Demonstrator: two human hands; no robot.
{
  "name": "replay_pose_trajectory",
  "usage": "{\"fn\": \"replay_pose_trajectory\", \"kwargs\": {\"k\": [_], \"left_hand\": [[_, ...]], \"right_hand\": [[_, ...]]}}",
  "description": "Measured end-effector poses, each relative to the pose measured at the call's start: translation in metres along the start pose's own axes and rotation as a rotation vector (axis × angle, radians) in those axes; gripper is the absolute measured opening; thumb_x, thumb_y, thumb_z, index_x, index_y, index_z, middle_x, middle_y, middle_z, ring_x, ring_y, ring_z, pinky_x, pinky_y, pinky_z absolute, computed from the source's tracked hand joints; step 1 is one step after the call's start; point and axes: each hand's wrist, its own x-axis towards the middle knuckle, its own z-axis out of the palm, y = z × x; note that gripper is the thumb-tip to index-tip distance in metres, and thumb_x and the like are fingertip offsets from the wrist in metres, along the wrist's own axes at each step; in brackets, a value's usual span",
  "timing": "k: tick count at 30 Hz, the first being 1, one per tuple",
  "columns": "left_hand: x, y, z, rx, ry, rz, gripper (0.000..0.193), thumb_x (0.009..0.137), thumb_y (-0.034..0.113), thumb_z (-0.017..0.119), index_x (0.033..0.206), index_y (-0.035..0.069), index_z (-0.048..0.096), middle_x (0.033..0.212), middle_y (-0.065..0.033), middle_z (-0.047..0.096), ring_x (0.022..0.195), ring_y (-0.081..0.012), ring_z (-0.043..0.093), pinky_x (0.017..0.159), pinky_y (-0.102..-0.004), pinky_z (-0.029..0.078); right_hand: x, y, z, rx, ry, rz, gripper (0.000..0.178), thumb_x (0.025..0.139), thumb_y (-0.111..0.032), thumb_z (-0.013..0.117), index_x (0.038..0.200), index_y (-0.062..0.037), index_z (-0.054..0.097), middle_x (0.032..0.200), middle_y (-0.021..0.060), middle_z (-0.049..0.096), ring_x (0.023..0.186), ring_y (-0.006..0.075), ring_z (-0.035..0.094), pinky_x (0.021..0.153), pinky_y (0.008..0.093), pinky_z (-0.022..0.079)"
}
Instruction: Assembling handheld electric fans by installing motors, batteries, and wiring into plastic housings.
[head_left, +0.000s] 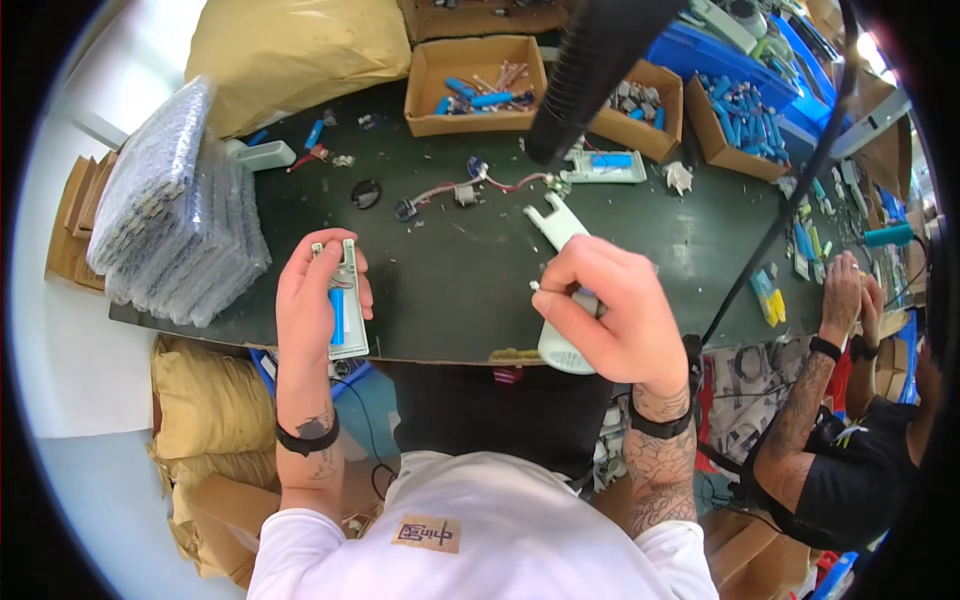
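My left hand (303,295) is closed around a pale plastic housing half (351,343) near the table's front edge. A blue battery cell (337,314) sits inside that housing, with my thumb over its upper part. To the right, my right hand (622,312) has thumb and index finger pinched on a small white piece (535,286), too small to name. Beneath this hand is a pale green plastic shell (562,224) with a forked far end. My hand covers its middle, and I cannot tell whether my other fingers touch it.
Beyond my hands lie a wired assembly (465,193), a black disc (366,193) and another housing with a battery (605,166). Bubble-wrap sheets (175,215) are stacked left. Cardboard boxes (474,122) line the back. A black arm (590,80) hangs overhead; a co-worker's hands (843,290) are right.
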Motion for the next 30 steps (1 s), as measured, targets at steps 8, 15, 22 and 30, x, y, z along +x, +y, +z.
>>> {"fn": "replay_pose_trajectory", "kwargs": {"k": [8,15,22,30], "left_hand": [[0.006,-0.018,0.041,0.856,0.050,0.411,0.018,0.102,0.017,0.065,0.111,0.002,0.068,0.093,-0.0106,0.070,0.082,-0.0209,0.065,0.073,-0.0357,0.051],[-0.011,0.018,0.095,0.844,-0.107,0.462,0.026,0.095,0.014,0.071,0.117,0.002,0.072,0.109,-0.0154,0.068,0.100,-0.0294,0.066,0.087,-0.0370,0.052],[0.065,-0.029,0.189,1.022,-0.085,0.663,0.041,0.093,0.020,0.072,0.126,-0.003,0.069,0.128,-0.0212,0.064,0.125,-0.0387,0.053,0.106,-0.0457,0.046],[0.130,-0.039,0.221,0.960,-0.143,0.588,0.025,0.088,0.016,0.076,0.109,0.001,0.075,0.115,-0.0197,0.069,0.117,-0.0379,0.059,0.102,-0.0453,0.048]], "right_hand": [[-0.025,0.011,-0.008,0.300,0.159,0.051,0.009,0.090,-0.001,0.071,0.093,0.0007,0.064,0.085,0.0073,0.063,0.079,0.0187,0.061,0.070,0.0315,0.047],[-0.059,0.034,-0.004,0.756,0.514,0.144,0.005,0.101,-0.003,0.061,0.104,-0.0001,0.064,0.095,0.0065,0.066,0.094,0.0171,0.065,0.087,0.0318,0.052],[-0.076,0.049,0.005,0.893,0.573,0.199,0.010,0.104,-0.007,0.055,0.106,0.0002,0.061,0.093,0.0119,0.064,0.092,0.0274,0.065,0.088,0.0406,0.054],[-0.077,0.052,0.006,0.986,0.568,0.209,0.006,0.102,-0.004,0.063,0.107,-0.0008,0.065,0.094,0.0077,0.070,0.089,0.0151,0.065,0.082,0.0299,0.054]]}}
